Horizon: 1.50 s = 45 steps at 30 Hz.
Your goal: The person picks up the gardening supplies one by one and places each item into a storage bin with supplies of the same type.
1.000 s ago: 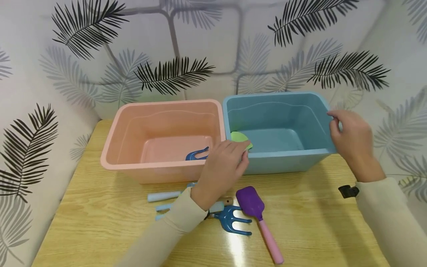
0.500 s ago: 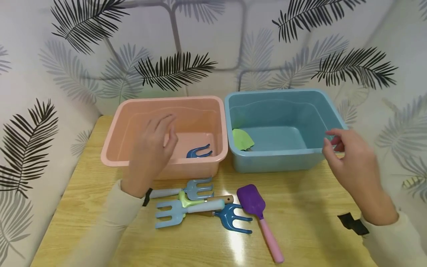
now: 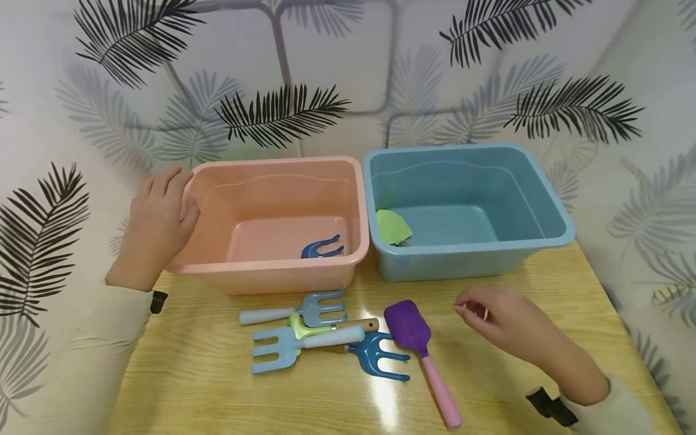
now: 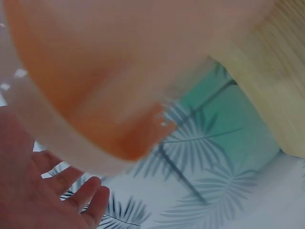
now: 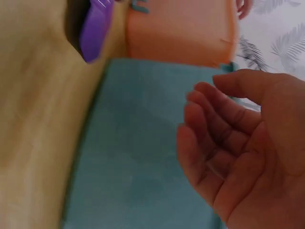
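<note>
In the head view my left hand [image 3: 157, 223] is at the left rim of the pink tub [image 3: 288, 270]. Its fingers look relaxed, also in the left wrist view, and I cannot tell whether they touch the rim. My right hand [image 3: 511, 326] hovers over the table, loosely curled around nothing. Nearest to it lies a toy shovel [image 3: 409, 329] with a purple blade and pink handle. Left of the shovel are a dark blue hand fork [image 3: 375, 356], a light blue fork [image 3: 283, 347], a grey-blue fork [image 3: 321, 309] and a green tool [image 3: 301, 326], partly overlapping.
A blue tub [image 3: 435, 263] stands right beside the pink one. Inside it, a green leaf-shaped blade [image 3: 393, 228] shows at the left. Another dark blue fork [image 3: 321, 248] lies in the pink tub. Leaf-patterned cloth [image 3: 326, 72] hangs behind the wooden table [image 3: 272, 405].
My left hand has left the blue tub's near left corner and moved across to the pink tub's left rim. My right hand has come down from the blue tub's right side toward the shovel.
</note>
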Motion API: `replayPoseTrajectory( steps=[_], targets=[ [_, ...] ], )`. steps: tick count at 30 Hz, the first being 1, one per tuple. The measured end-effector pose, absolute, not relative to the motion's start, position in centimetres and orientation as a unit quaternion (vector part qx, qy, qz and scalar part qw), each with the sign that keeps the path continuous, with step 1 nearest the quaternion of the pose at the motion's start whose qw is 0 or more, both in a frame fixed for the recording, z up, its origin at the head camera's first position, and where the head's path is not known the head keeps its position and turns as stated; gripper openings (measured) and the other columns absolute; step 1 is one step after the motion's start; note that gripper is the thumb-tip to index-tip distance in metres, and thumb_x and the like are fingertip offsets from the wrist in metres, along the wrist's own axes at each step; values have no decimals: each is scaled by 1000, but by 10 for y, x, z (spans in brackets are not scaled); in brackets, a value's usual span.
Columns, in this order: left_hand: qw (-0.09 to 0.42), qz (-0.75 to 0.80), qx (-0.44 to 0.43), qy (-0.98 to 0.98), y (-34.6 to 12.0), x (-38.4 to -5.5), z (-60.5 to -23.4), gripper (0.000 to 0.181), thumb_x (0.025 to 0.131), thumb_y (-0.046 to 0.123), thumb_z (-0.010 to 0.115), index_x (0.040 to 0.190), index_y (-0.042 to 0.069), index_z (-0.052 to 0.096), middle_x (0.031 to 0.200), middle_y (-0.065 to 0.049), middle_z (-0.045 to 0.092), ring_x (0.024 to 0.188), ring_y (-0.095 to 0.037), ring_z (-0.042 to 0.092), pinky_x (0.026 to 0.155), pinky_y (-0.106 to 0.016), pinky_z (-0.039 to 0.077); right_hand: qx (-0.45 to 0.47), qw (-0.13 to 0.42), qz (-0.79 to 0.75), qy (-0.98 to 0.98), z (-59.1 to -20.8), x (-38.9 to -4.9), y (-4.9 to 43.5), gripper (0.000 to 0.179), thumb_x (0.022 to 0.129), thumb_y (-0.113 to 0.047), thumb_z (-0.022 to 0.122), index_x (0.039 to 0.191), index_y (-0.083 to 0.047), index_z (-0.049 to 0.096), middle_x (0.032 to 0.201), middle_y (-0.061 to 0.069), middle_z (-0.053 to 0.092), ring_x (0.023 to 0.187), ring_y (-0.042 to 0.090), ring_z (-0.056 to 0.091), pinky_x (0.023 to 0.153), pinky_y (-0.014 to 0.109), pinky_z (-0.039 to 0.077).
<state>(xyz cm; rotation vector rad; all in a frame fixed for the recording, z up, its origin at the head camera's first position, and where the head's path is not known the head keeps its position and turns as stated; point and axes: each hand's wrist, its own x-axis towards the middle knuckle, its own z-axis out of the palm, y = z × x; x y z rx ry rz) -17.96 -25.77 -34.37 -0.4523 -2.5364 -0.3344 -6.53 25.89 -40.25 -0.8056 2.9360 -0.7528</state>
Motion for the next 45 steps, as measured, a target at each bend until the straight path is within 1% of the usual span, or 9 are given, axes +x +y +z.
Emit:
replayPoseTrajectory(
  steps=[5,9,13,16,24,29,34,40,45],
  targets=[
    [209,-142,-162,-954,-274,-186,-354,43,88,8,53,126,-11,46,127,-31,44,113,-52,37,93,-63,30,-236,104,-259,931,-437,-69,251,16,93,-26,57,91,-14,68,70,-15,56,61,-2,49,55,21,45],
    [158,-156,-153,-963,-276,-193,-358,45,91,14,51,127,-13,44,125,-33,43,114,-52,37,97,-60,27,-232,181,-289,911,-454,-65,244,27,93,-36,54,89,-14,67,69,-13,57,61,0,50,56,22,46],
    [140,-160,-137,-967,-278,-199,-363,48,93,18,49,130,-13,41,127,-34,42,116,-52,35,100,-60,25,-221,236,-304,896,-463,-55,235,38,88,-49,56,95,-13,64,72,-13,58,64,2,53,58,24,48],
    [153,-138,-145,-968,-281,-200,-372,51,90,15,52,130,-15,40,126,-37,40,114,-54,35,99,-60,25,-211,256,-313,890,-470,-47,227,47,86,-48,59,106,-6,60,71,-10,55,61,3,50,54,23,45],
    [175,-79,-149,-970,-280,-196,-377,56,85,10,55,128,-21,36,126,-41,38,114,-52,35,100,-58,24,-150,239,-347,895,-482,-30,212,59,82,-45,67,117,0,50,72,-2,50,59,7,44,49,22,38],
    [221,-99,-156,-958,-274,-197,-380,51,83,4,56,124,-22,41,120,-41,43,109,-54,39,97,-58,28,-105,210,-336,912,-484,-28,205,48,82,-42,67,110,-5,53,71,-4,50,60,9,46,49,22,40],
    [259,-99,-169,-946,-270,-201,-385,44,82,-1,55,120,-22,45,115,-40,48,103,-53,44,96,-57,31,-65,146,-315,935,-487,-28,201,30,83,-29,69,103,-8,60,72,-7,49,61,8,45,51,22,40],
    [275,-87,-171,-942,-268,-203,-386,45,79,-4,55,119,-22,46,113,-38,49,100,-53,45,94,-57,32,-52,99,-297,948,-487,-27,203,39,82,-22,70,112,-1,60,77,-4,52,62,8,45,54,22,40],
    [279,-65,-184,-940,-266,-204,-386,46,78,-6,55,119,-23,44,113,-37,48,95,-52,46,90,-57,36,-43,54,-288,955,-489,-25,207,33,80,-19,71,107,-2,62,79,-2,54,65,10,47,57,25,43]
  ],
)
